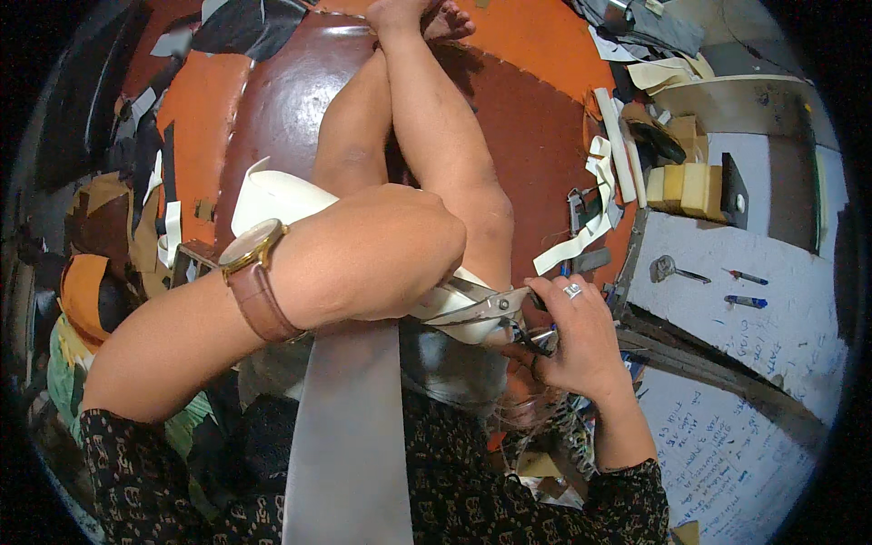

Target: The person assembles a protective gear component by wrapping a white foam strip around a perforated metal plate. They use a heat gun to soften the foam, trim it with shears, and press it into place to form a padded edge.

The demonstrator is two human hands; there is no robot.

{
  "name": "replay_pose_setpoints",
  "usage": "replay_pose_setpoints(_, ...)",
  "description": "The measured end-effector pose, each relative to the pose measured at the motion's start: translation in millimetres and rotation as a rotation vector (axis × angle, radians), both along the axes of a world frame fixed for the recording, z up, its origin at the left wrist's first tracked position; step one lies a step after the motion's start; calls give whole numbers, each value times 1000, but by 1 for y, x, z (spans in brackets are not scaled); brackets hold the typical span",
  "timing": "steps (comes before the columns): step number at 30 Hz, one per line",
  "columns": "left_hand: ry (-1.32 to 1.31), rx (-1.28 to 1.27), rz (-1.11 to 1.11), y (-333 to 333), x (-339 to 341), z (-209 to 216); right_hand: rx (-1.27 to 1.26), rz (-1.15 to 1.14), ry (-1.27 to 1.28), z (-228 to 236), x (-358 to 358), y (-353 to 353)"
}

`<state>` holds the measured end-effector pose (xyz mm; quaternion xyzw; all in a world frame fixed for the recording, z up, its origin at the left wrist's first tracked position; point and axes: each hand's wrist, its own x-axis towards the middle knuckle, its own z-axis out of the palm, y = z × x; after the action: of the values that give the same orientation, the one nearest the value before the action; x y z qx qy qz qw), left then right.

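Note:
My right hand, with a ring on one finger, is closed round the handles of a pair of metal scissors. Their blades point left, against a pale white piece of sheet material over my lap. Across it comes my left arm, with a brown-strapped watch at the wrist. My left hand is curled with its back up, gripping the white sheet, which shows on both sides of it; the fingertips are hidden. A long grey strip runs from under my left wrist down toward my body.
My bare legs stretch over a dark red and orange mat. Scraps and a curled white strip lie around. At the right, a low table bears pens and yellow blocks. Dark and orange offcuts are heaped at left.

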<state>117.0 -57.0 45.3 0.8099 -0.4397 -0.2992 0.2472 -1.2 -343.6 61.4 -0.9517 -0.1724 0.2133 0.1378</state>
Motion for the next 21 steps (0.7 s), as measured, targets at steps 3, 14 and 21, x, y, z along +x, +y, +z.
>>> replay_pose_setpoints(3, 30, 47, 9, -7, 1, 2, 0, -7, -17, 0, -2, 1)
replay_pose_setpoints(14, 9, 20, -22, -17, 9, -4, 13, -10, -22, -3, -6, 4)
replay_pose_setpoints(21, 41, 56, -7, -19, 13, -2, 35, -24, 30, -4, -8, 3)
